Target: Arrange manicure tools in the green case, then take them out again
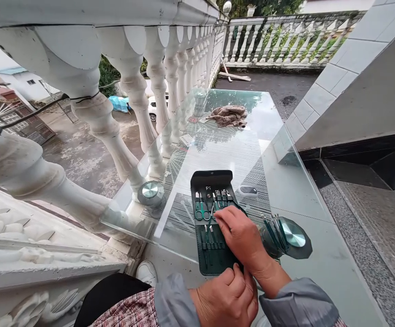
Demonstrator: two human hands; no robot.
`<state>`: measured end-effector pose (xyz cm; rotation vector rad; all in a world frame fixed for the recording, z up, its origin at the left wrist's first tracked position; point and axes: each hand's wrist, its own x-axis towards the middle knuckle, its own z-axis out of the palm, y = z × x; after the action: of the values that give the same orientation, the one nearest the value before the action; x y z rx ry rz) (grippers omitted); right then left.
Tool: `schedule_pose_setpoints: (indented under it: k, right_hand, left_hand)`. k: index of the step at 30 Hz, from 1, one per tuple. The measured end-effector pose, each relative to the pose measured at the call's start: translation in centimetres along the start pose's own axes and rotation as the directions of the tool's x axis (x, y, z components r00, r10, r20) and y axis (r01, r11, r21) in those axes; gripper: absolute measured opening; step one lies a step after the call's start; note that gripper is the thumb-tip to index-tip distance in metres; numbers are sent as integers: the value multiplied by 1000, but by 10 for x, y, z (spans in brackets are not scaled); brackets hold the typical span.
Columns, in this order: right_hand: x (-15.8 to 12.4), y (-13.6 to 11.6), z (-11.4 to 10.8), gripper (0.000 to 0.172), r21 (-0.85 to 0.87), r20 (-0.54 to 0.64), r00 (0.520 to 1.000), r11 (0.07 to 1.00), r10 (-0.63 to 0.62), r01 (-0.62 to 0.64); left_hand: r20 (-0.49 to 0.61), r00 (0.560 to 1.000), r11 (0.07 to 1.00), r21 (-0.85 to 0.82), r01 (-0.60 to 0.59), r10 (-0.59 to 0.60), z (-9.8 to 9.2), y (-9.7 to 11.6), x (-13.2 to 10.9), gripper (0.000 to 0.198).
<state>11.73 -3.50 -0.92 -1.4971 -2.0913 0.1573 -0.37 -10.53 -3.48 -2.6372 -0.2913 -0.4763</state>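
Hands at manicure case (pixel 211 179): left hand (pixel 226 297) clenched on edge, right hand (pixel 241 236) on tools (pixel 202 211), grip unclear.

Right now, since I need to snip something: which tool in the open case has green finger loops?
The small scissors, upper left in the case, beside the fingertips of the right hand; the other tools there show no loops.

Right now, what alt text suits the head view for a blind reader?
A person's right hand lies on an open green manicure case on a glass table; the left hand curls at its near edge. A white balustrade runs alongside.
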Motion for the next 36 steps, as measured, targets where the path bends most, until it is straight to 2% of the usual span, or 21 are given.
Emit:
schedule_pose_setpoints:
  k: [2,5,9,14,17,20,23,27,31,36]
  right_hand:
    - [6,-2,4,26,-116,29,993,986,-115,118]
    - [11,-2,6,24,-225,94,957,930,-275,289]
    - [13,0,5,23,-250,94,938,904,-333,346]
    - [13,9,-2,28,-242,42,962,932,-269,271]
    - [12,22,-18,27,-181,-93,983,973,-161,142]
    - [7,40,-42,21,-83,-271,961,996,-54,33]
    - [-5,57,-63,15,-42,-347,938,998,20,-37]
    - [-26,78,-74,16,-63,-268,963,997,30,-49]
    - [-44,95,-66,25,-209,-115,992,978,-48,23]
    - [-56,109,-59,30,-311,-15,990,941,-142,131]
  left_hand:
    - [-12,1000,1000,-24,5,-5,2,1,-1,31]
    - [-44,999,999,-47,22,-24,4,1,-2,28]
    - [-19,1000,1000,-13,-2,2,4,1,-3,31]
    - [40,999,998,46,-31,30,1,0,-4,37]
    - [35,999,999,51,-15,13,-1,-1,-3,39]
    - [9,1000,999,40,11,-12,-3,-2,-3,39]
    - [-4,1000,999,32,19,-19,-4,-3,-1,38]
    - [3,1000,1000,27,15,-15,-7,-5,2,37]
    - [5,1000,1000,25,16,-16,-9,-6,4,35]
    - [8,1000,1000,27,7,-7,-10,-7,6,34]
